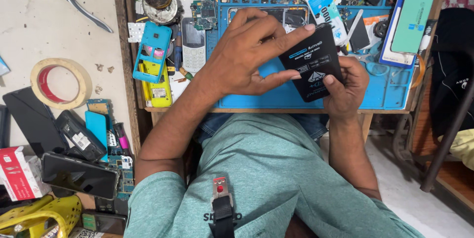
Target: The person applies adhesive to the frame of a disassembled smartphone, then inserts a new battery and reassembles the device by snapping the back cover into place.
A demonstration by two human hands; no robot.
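**Both hands gripping a flat black packet over the blue mat**

Left hand (pixel 247 53) is pinching the black packet (pixel 312 60) from the left: thumb underneath, fingers curling over its top edge. Right hand (pixel 348 87) is closing on its lower right corner, thumb lying on the face. Packet is tilting, hovering above the blue work mat (pixel 395 90). Grey keypad phone (pixel 193 44) is lying just left of the left hand, a turquoise phone frame (pixel 152 53) beyond it. Tape roll (pixel 61 83) is sitting well apart, far left.
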